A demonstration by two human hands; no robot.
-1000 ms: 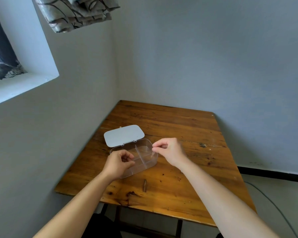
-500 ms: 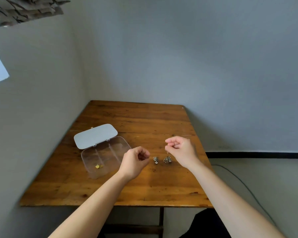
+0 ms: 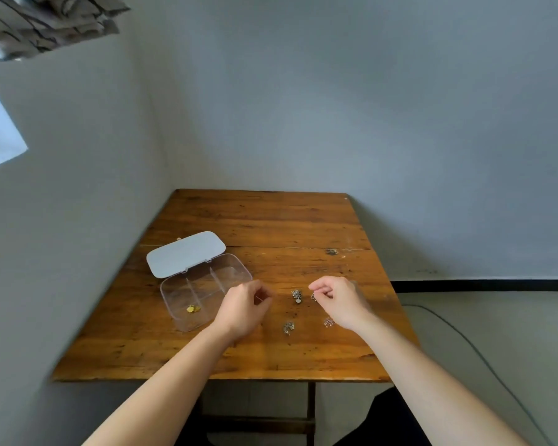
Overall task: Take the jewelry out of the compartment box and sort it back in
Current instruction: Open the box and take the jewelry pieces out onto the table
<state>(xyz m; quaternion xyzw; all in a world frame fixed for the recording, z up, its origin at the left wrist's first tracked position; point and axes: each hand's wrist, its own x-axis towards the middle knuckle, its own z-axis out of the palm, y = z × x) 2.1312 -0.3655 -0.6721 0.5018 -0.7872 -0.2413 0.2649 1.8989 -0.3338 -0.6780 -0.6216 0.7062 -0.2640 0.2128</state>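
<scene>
Fingers (image 3: 316, 288) of the right hand (image 3: 342, 300) are pinched on a small silver piece (image 3: 313, 297) held just above the surface (image 3: 271, 220); the left hand (image 3: 244, 305) is loosely curled, and a hold cannot be told. Placement apart from the three silver pieces (image 3: 297, 296) already laid out is advised. One gold piece (image 3: 193, 309) is seen in the near-left compartment of the clear compartment box (image 3: 203, 284), whose lid lies open.

Warm orange-brown wooden table (image 3: 271, 226) with dark grain streaks. On it, a clear plastic compartment box (image 3: 203, 294) with a pale grey lid (image 3: 186, 253) — inside, one small yellow-gold piece (image 3: 193, 309). Three silver-grey jewelry pieces (image 3: 297, 296) lie on the wood — walls are plain blue-grey.
</scene>
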